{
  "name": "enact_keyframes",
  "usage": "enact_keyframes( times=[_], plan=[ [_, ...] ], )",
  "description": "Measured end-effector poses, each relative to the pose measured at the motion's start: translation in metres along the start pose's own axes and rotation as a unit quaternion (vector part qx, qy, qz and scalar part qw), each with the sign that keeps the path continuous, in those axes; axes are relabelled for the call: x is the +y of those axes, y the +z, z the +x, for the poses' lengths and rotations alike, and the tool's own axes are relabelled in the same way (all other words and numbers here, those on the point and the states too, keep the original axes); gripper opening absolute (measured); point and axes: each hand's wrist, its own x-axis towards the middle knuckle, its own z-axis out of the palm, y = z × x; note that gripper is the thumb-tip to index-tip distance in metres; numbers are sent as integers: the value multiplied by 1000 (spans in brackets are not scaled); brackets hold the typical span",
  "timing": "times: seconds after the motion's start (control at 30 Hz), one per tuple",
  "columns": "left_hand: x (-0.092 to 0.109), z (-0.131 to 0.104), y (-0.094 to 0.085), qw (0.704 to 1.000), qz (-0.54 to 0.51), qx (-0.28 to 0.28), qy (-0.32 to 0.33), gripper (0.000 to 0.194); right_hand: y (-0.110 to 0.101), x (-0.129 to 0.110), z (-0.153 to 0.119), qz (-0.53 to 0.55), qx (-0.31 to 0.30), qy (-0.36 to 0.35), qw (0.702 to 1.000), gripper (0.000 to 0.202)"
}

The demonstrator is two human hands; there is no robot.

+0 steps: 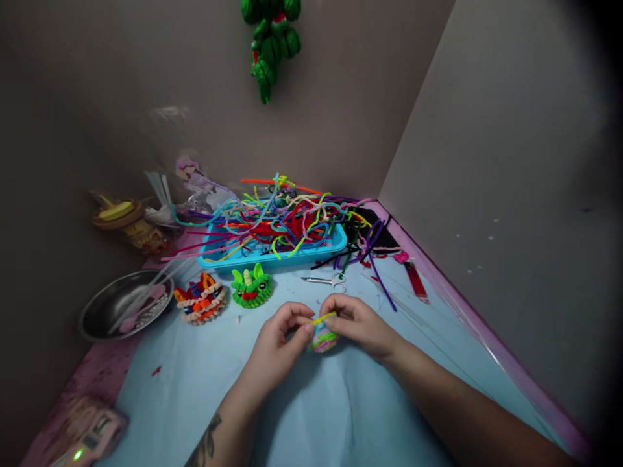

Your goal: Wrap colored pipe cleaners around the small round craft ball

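Observation:
A small striped pipe-cleaner piece (324, 338) in yellow, blue, green and pink is held up between both hands, over the light blue table cover. My left hand (287, 334) pinches its left side between thumb and fingers. On the right side, my right hand (354, 323) grips the yellow strand along the top edge. Silver scissors (327, 281) lie just beyond my fingers. Left of them sit a green pipe-cleaner creature head (252, 287) and an orange, red and cream one (200, 299).
A blue tray (272, 260) heaped with colourful pipe cleaners stands at the back. A metal bowl (92, 314) is at the left, a pink device (95, 431) at the lower left. A red strip (416, 281) lies right. Green figures (270, 48) hang on the wall.

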Motion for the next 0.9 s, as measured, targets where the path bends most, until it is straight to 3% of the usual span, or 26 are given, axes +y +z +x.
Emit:
enact_keyframes(
  times=[0.4, 0.53, 0.7, 0.9],
  plan=[
    [2, -3, 3, 987, 148, 15, 54, 6, 2, 3, 1, -18, -31, 60, 998, 33],
    [3, -4, 4, 983, 170, 16, 61, 5, 5, 4, 1, -39, -11, 54, 998, 34],
    [-2, -1, 1, 997, 68, -8, 34, 10, 7, 8, 1, -24, -7, 57, 998, 35],
    [-5, 3, -3, 996, -66, -44, -42, 33, 6, 11, 0, -22, -25, 62, 998, 34]
  ],
)
